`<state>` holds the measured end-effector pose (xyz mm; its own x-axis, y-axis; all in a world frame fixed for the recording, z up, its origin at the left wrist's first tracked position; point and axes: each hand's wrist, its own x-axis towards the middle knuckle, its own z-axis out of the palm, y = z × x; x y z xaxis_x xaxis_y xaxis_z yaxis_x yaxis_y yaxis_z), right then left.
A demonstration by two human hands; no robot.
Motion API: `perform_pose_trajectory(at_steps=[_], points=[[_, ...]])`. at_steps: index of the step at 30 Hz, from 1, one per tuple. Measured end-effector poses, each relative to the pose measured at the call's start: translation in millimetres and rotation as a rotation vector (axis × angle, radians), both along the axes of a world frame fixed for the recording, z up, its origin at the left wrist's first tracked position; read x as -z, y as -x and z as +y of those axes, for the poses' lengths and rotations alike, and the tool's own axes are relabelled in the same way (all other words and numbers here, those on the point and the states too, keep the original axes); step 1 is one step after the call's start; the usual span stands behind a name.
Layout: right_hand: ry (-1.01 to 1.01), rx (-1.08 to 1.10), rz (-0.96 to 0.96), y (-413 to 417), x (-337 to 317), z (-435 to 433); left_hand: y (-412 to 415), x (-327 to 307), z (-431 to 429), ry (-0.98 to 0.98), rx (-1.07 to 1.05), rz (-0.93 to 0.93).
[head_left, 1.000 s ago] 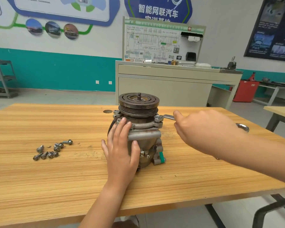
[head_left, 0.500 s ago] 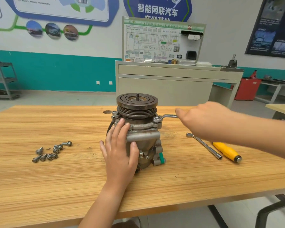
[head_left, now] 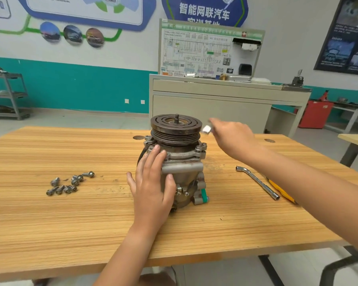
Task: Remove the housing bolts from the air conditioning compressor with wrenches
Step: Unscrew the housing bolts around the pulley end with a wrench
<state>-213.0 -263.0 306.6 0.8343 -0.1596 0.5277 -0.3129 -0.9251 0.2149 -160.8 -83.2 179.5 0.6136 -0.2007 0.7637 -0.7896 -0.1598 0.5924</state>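
Left hand (head_left: 151,188): flat against the near side of the compressor (head_left: 180,155), fingers straight and spread, thumb on the lower housing, gripping nothing. The compressor stands upright on the table (head_left: 70,234), pulley up, directly beyond your left palm.

Right hand (head_left: 234,139): raised just right of the pulley, fingers closed on a wrench (head_left: 206,129). Only its bright end shows past your fingertips, motion-blurred and clear of the compressor.

Room: bare wood runs from your left hand out to the loose bolts (head_left: 70,183), which lie well to its left. Under your right forearm an L-shaped socket wrench (head_left: 258,182) lies beside a yellow-handled tool (head_left: 281,191); whether they touch, you cannot tell. The table's near edge passes below your left wrist, and the far edge runs behind the compressor. A second table's corner (head_left: 355,141) sits beyond your right arm.

Writing: the blue wall sign (head_left: 204,11) above your right hand reads 智能网联汽车; the line under it is cut off by the wiring-diagram board (head_left: 194,50), whose print is too small to read.

Change: half a second ago the wrench sat on the flange bolt (head_left: 203,145) at the compressor's right side. It is now lifted off, with your right hand higher. The bolt remains in the flange. Left hand unchanged.
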Motion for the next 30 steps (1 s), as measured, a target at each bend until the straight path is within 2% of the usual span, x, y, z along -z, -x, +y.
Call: perform_pose_trajectory(at_steps=[2, 3, 6, 11, 17, 20, 25, 30], points=[[-0.311, -0.076, -0.118, 20, 0, 11, 0, -1, -1, 0.006, 0.0, -0.002], [-0.368, -0.121, -0.154, 31, 1, 18, 0, -1, -1, 0.014, 0.0, -0.002], [-0.239, -0.157, -0.098, 69, 7, 39, -1, -1, -2, 0.027, 0.0, -0.009], [0.038, 0.147, 0.09, 98, 4, 56, 0, -2, -1, 0.025, 0.005, 0.002], [0.127, 0.249, 0.205, 82, -3, 69, -1, 0, -1, 0.023, -0.005, -0.001], [0.195, 0.234, 0.303, 79, -5, 78, 0, 0, -1, 0.027, -0.009, -0.007], [0.136, 0.255, 0.488, 70, -18, 99, 1, -1, -3, 0.031, -0.016, 0.003], [0.227, 0.226, 0.502, 69, -24, 99, 2, -2, -3, 0.037, -0.003, 0.0]])
